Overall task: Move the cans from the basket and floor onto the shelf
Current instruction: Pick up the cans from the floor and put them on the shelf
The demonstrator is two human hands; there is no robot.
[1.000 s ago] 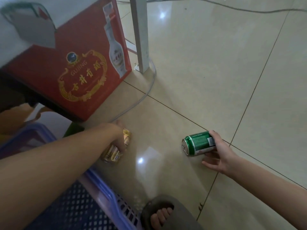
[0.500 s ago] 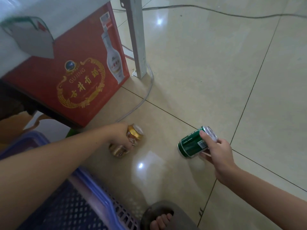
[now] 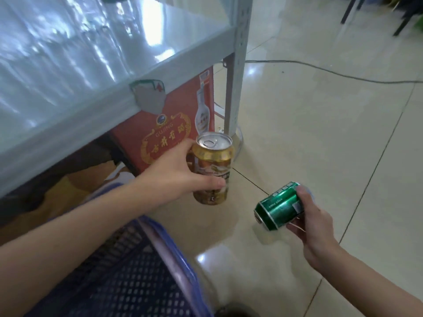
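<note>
My left hand (image 3: 176,172) grips a gold can (image 3: 214,167) and holds it upright in the air, just below the front edge of the pale grey shelf (image 3: 96,65). My right hand (image 3: 313,223) grips a green can (image 3: 278,207) that lies tilted on its side above the floor, its base pointing lower left. The blue perforated basket (image 3: 137,277) sits under my left forearm at the bottom left; what it holds is hidden.
A red carton (image 3: 169,133) printed with a bottle stands under the shelf. The shelf's metal upright (image 3: 235,72) rises right behind the gold can. A cable (image 3: 332,73) runs across the tiled floor. Dark chair legs (image 3: 348,10) stand at the top right.
Both hands have lifted their cans off the floor. The gold can has turned upright and risen toward the shelf edge. The view has tilted up, so the shelf top shows.
</note>
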